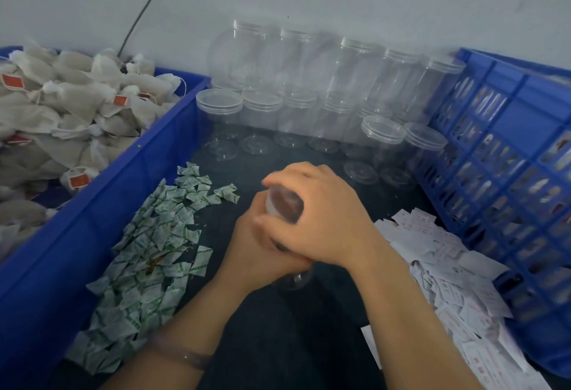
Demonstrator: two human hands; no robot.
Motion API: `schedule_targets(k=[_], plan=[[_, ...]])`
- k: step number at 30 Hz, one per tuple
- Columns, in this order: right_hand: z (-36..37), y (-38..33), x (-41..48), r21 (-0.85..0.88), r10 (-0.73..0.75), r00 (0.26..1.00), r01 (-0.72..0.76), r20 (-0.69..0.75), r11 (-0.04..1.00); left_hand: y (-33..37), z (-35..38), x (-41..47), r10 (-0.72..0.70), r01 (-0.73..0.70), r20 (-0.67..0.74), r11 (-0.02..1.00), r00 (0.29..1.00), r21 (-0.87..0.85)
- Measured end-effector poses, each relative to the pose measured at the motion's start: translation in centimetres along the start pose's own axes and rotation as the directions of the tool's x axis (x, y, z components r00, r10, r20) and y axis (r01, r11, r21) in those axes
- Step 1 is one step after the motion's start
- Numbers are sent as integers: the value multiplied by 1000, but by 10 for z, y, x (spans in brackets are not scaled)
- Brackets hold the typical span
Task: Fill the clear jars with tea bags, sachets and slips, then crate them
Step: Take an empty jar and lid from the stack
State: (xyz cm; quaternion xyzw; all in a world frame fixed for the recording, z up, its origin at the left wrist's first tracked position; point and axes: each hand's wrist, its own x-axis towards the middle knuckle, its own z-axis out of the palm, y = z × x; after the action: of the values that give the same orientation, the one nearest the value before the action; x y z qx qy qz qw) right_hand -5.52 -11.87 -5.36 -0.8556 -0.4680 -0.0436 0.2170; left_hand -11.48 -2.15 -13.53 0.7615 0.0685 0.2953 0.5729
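A clear jar (282, 205) stands at the middle of the dark table, mostly hidden by both hands. My left hand (256, 253) grips its body from the left. My right hand (321, 213) curls over its lid from above. Only the lid edge and the jar's base (296, 280) show. White tea bags (61, 111) with red tags fill the blue bin on the left. Green and white sachets (154, 241) lie in a heap left of the jar. White paper slips (448, 266) are piled to the right.
Several empty clear jars (309, 105) with lids stand in rows at the back against the wall. A blue slatted crate (506, 167) holding filled jars rises on the right. The blue bin's wall (123, 191) borders the table on the left. A black cable (145, 9) hangs down the wall.
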Motion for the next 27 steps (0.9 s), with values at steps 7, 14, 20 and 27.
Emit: schedule_targets(k=[7, 14, 20, 27], plan=[[-16, 6, -5, 23, -71, 984, 68, 165, 997, -1, 3, -5, -20, 25, 77, 997, 997, -70], [-17, -3, -7, -70, 33, 975, -18, 222, 997, -7, 4, -3, 13, -9, 83, 999, 996, -46], [-19, -4, -9, -18, 92, 976, -90, 197, 996, -9, 5, -2, 41, -38, 70, 998, 997, -54], [-20, -5, -10, 36, 69, 975, -78, 210, 996, -11, 5, -2, 16, -13, 74, 999, 997, -36]])
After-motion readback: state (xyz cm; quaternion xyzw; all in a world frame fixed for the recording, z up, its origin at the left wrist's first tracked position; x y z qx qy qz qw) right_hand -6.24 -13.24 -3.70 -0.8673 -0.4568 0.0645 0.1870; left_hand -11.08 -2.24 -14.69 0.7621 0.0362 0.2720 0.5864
